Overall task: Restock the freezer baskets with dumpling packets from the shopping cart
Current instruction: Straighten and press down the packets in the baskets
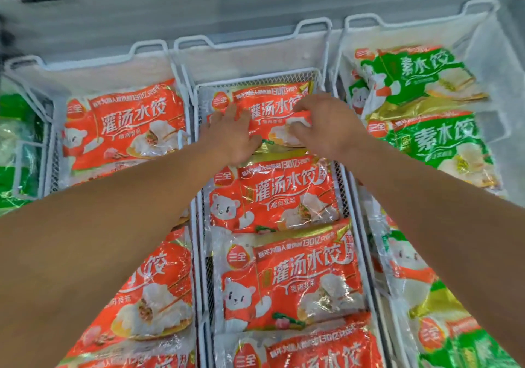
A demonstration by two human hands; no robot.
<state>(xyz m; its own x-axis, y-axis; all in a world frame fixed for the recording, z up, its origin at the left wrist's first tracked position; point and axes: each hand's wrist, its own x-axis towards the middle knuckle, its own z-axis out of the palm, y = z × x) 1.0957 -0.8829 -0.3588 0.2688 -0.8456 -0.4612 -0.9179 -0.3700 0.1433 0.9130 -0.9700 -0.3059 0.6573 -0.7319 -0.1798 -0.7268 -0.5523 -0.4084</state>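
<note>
The red dumpling packet (265,112) lay at the far end of the middle freezer basket (257,79), face up, its long axis running left to right across the basket and so crosswise to both forearms. Both hands were on it: the left hand (231,133) rested on its left half with fingers straight and slightly spread, pressing down, while the right hand (321,124) sat on its right half with fingers curled at the packet's surface; whether they pinched the film I could not tell. Neither hand was clearly nearer. Two more red packets (274,194) lay in the same basket toward the person, overlapping. Green packets (434,146) filled the basket to the right.
</note>
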